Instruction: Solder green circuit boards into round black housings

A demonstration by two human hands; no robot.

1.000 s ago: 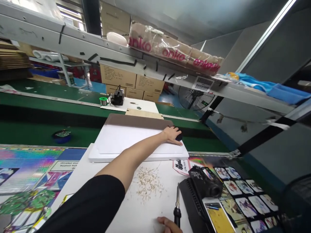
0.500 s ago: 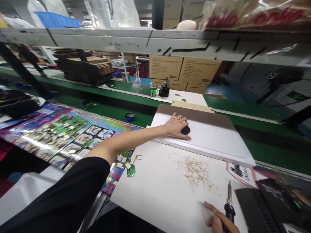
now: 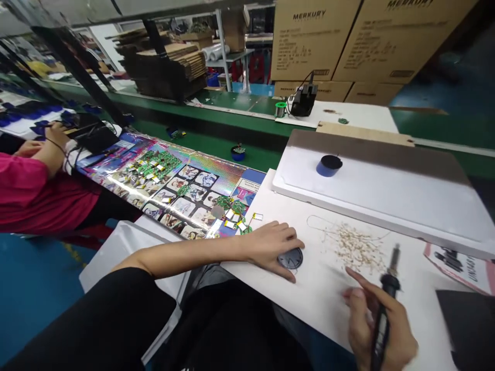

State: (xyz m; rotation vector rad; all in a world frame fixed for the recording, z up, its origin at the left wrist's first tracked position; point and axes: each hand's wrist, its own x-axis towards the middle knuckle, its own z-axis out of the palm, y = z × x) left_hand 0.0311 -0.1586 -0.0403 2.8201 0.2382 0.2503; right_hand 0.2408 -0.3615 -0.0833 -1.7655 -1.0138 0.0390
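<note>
Our left hand (image 3: 273,248) has its fingers and thumb closed around a dark grey round disc (image 3: 291,258) by the near edge of a white flat board (image 3: 309,299). Our right hand (image 3: 377,317) grips a black-handled soldering iron (image 3: 390,283), its metal tip pointing away from us. Between disc and iron, board surface gives us room; beyond lie scattered pale clippings (image 3: 358,245), up to a raised white slab (image 3: 367,190).

On that slab we see a blue round cup with a dark top (image 3: 328,167); behind, a smaller blue cup (image 3: 237,154) carries a green circuit board (image 3: 240,148) on the green conveyor belt (image 3: 209,131). To our left, circuit boards with white battery packs (image 3: 236,216) cover a glossy printed sheet (image 3: 185,206), and a pink-sleeved co-worker (image 3: 23,180) sits farther along.
</note>
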